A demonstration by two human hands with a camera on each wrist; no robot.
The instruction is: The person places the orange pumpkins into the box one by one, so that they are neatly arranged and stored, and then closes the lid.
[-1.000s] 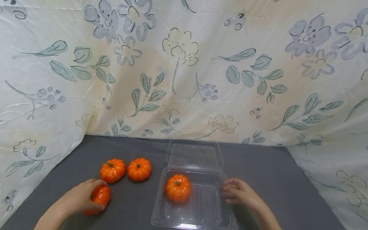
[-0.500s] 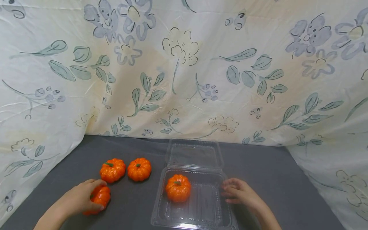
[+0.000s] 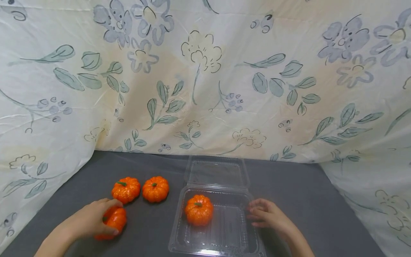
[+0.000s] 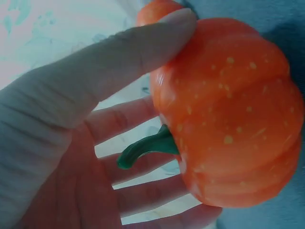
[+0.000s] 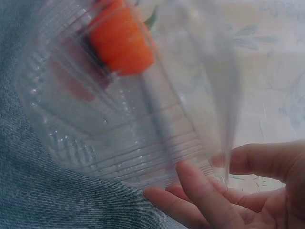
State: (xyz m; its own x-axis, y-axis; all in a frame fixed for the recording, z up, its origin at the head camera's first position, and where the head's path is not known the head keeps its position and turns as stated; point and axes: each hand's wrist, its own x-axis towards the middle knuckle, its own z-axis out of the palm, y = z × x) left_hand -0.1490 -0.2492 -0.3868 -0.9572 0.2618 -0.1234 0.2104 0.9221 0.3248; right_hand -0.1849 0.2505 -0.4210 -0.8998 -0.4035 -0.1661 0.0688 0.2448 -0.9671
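Note:
My left hand (image 3: 88,219) grips a small orange toy pumpkin (image 3: 116,219), the thumb on its near side and the fingers on its far side. In the left wrist view the pumpkin (image 4: 233,109) shows yellow specks, its green stem pointing back to the palm. A clear plastic clamshell container (image 3: 224,246) lies with its lid folded back, and one pumpkin (image 3: 199,210) sits in its left half. At the container's right edge is my right hand (image 3: 268,216), fingers loosely bent, fingertips right at the rim. The right wrist view has these fingers (image 5: 205,195) overlapping the clear wall.
Two more pumpkins, one (image 3: 126,190) just beyond my left hand and another (image 3: 155,189) to its right, rest on the dark grey cloth (image 3: 289,182). The transparent lid (image 3: 216,173) lies toward the back. A floral curtain (image 3: 205,89) closes off the back and sides.
Over the last half second my left hand and its pumpkin have shifted slightly to the right. The right hand, the container and the other pumpkins stay in place.

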